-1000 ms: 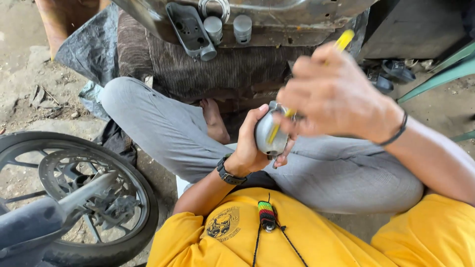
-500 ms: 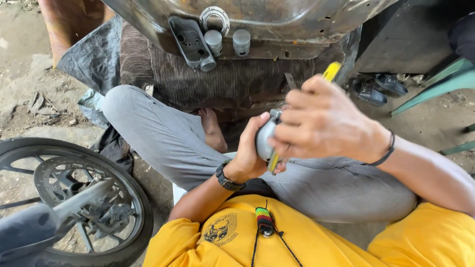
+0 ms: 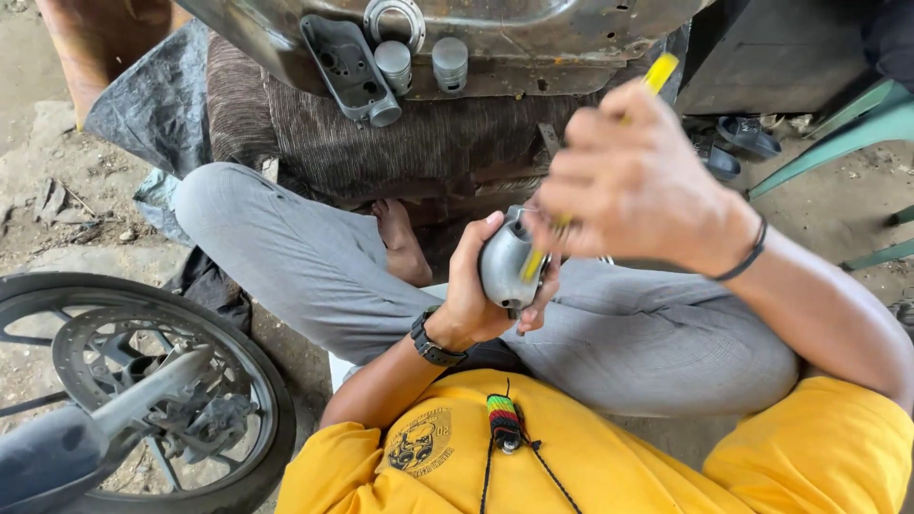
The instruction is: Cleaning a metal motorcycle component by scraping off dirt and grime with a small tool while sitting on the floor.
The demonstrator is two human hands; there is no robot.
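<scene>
A big dented metal body fills the top of the view from 11 to 1 o'clock, with a grey bracket, a ring and two short cylinders fixed on its lower edge. Under it lies a brown ribbed cloth, which closes off the room straight ahead of the hands. At 8 o'clock a motorcycle wheel with its tyre and brake disc stands just beside the person's grey trouser leg, crowding the lower left. A bare foot rests between the crossed legs, near 10 o'clock of the hands. At 3 o'clock a green chair leg slants across bare ground, with dark sandals near it; that side has more open room. A yellow shirt fills the bottom edge, and a striped bead pendant hangs on it at 6 o'clock.

The left hand, with a black watch on the wrist, is wrapped around a rounded grey metal part at the centre of the view, above the lap. The right hand, with a black wristband, is clenched around a yellow-handled tool; the handle sticks up toward 1 o'clock, and its lower end meets the metal part at the part's right side. The right hand is blurred and hides much of the tool.
</scene>
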